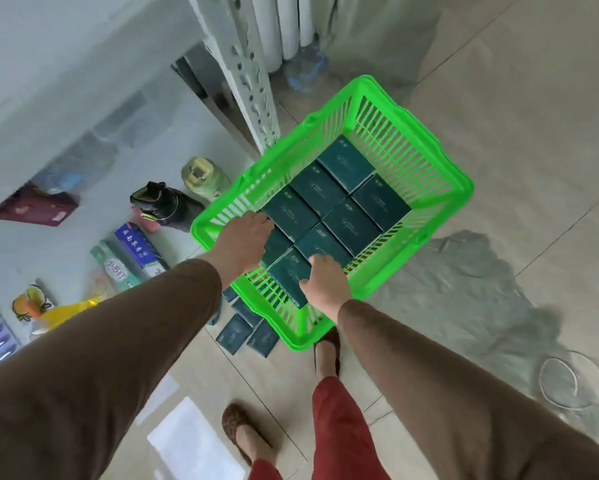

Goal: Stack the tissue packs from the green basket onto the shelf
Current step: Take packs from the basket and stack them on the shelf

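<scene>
One green basket (440,174), slatted plastic, rectangular, on the tiled floor beside the shelf (83,98); about eight dark teal boxy tissue packs (346,161) in rows inside, roughly four more on the floor by its near corner. Left hand (244,240) fingers curled onto a pack; right hand (325,282) grips the nearest pack (286,275).

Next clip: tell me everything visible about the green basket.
The green basket is bright green, looks like plastic, rectangular, with slatted walls and a thick rim. It stands upright on the tiled floor beside the shelf post, holding dark teal tissue packs in rows. Both hands reach inside: left hand, right hand.
</scene>
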The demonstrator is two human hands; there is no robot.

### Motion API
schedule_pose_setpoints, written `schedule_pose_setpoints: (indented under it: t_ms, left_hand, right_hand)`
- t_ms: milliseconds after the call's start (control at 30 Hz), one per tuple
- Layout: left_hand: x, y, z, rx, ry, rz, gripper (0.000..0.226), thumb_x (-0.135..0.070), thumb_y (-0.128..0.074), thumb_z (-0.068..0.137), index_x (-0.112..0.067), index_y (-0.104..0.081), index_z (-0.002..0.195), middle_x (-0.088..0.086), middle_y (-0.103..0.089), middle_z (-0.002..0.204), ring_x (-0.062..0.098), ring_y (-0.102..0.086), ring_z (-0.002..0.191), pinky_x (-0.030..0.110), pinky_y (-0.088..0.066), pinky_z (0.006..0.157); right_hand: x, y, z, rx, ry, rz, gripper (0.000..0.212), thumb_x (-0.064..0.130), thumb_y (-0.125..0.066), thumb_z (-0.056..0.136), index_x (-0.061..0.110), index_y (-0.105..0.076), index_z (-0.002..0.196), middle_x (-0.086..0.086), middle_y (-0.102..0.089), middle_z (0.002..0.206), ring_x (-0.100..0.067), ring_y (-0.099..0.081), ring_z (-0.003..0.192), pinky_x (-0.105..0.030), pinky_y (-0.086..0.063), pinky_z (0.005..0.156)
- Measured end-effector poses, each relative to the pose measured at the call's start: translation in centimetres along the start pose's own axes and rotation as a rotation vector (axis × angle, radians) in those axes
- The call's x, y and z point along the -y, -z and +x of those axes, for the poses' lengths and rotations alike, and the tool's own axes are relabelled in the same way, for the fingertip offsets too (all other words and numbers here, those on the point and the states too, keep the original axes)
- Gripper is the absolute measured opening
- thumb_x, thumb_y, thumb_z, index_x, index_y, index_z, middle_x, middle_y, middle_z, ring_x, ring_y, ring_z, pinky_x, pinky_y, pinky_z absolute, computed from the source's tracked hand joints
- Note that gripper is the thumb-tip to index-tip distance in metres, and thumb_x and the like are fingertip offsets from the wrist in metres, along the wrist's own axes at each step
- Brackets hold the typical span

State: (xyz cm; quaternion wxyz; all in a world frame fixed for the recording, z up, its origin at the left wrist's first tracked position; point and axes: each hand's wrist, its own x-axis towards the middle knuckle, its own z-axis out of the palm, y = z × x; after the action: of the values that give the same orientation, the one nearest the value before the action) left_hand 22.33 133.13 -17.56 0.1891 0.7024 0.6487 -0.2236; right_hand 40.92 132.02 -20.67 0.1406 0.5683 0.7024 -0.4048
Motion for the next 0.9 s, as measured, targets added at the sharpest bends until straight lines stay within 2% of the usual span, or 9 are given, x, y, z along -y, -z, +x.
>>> schedule_pose_setpoints:
  t_ms: [100,200,300,367,433,567,633,733,900]
  left_hand:
    - [0.5,-3.0,3.5,0.046,-0.046,0.098,0.039,-0.012,-0.061,0.085,-0.015,-0.055,0.124,0.005,-0.053,0.122,0.027,-0.052,0.113,0.04,-0.047,0.085]
    - [0.9,-5.4,5.9,0.038,-0.11,0.165,0.044,-0.01,-0.061,0.082,-0.015,-0.054,0.125,0.004,-0.054,0.12,0.026,-0.054,0.109,0.038,-0.046,0.08]
    - [1.4,-7.3,7.1,-0.02,-0.177,0.2,0.043,-0.012,-0.066,0.077,-0.014,-0.059,0.12,0.006,-0.06,0.115,0.029,-0.055,0.109,0.04,-0.045,0.089]
    - [1.6,-8.2,7.5,-0.075,-0.224,0.227,0.039,-0.01,-0.068,0.074,-0.014,-0.063,0.112,0.007,-0.064,0.105,0.033,-0.057,0.104,0.042,-0.043,0.093]
    - [1.9,-8.7,7.7,-0.111,-0.235,0.232,0.039,-0.011,-0.07,0.072,-0.014,-0.063,0.111,0.008,-0.064,0.1,0.033,-0.057,0.099,0.043,-0.041,0.095]
    - [1.7,-8.0,7.7,-0.017,-0.156,0.28,0.05,-0.022,-0.074,0.071,-0.018,-0.057,0.118,0.009,-0.059,0.109,0.031,-0.052,0.108,0.041,-0.039,0.09]
    - [1.1,-7.4,7.7,0.037,-0.129,0.374,0.048,-0.024,-0.071,0.076,-0.019,-0.052,0.119,0.007,-0.056,0.114,0.029,-0.047,0.116,0.039,-0.037,0.089]
    - [0.6,-6.2,7.0,0.019,-0.113,0.415,0.03,-0.012,-0.056,0.084,-0.016,-0.057,0.114,0.005,-0.055,0.114,0.027,-0.047,0.115,0.035,-0.039,0.087]
    - [1.6,-1.6,2.2,-0.181,-0.082,0.303,0.024,-0.011,-0.066,0.066,-0.016,-0.065,0.09,0.005,-0.058,0.095,0.029,-0.053,0.096,0.037,-0.041,0.073]
  right_hand:
    - [-0.9,-3.2,2.4,0.053,-0.043,-0.027,0.046,0.019,-0.059,0.091,0.006,-0.046,0.133,-0.016,-0.048,0.133,-0.032,-0.048,0.122,-0.036,-0.038,0.102]
    - [-1.1,-5.2,3.6,-0.051,-0.047,-0.059,0.037,0.014,-0.057,0.091,0.009,-0.049,0.127,-0.012,-0.048,0.126,-0.03,-0.049,0.116,-0.037,-0.044,0.095]
    - [-0.9,-6.2,4.0,-0.172,0.063,-0.139,0.028,0.002,-0.055,0.086,0.01,-0.055,0.113,-0.011,-0.055,0.112,-0.03,-0.055,0.103,-0.038,-0.049,0.08]
    - [-0.8,-6.8,4.0,-0.166,0.102,-0.155,0.031,-0.001,-0.052,0.086,0.008,-0.054,0.116,-0.012,-0.055,0.112,-0.03,-0.055,0.102,-0.039,-0.048,0.081]
    - [-0.8,-7.5,4.1,-0.122,0.075,-0.153,0.039,0.003,-0.052,0.09,0.008,-0.047,0.128,-0.012,-0.053,0.12,-0.029,-0.053,0.108,-0.038,-0.047,0.087]
    - [-1.4,-7.7,4.5,-0.035,-0.036,-0.194,0.065,0.015,-0.061,0.088,0.01,-0.03,0.145,-0.012,-0.057,0.123,-0.031,-0.05,0.112,-0.04,-0.041,0.092]
    - [-1.7,-7.1,4.9,0.0,-0.082,-0.221,0.058,0.016,-0.064,0.085,0.009,-0.038,0.137,-0.012,-0.057,0.123,-0.031,-0.047,0.115,-0.04,-0.039,0.093]
    - [-2.0,-5.8,4.7,0.014,-0.127,-0.209,0.04,0.02,-0.067,0.083,0.012,-0.053,0.119,-0.01,-0.055,0.124,-0.03,-0.044,0.119,-0.038,-0.04,0.093]
    - [-1.5,-1.1,1.7,0.025,-0.114,0.039,0.057,0.032,-0.077,0.075,0.012,-0.045,0.119,-0.015,-0.05,0.122,-0.039,-0.055,0.108,-0.039,-0.045,0.088]
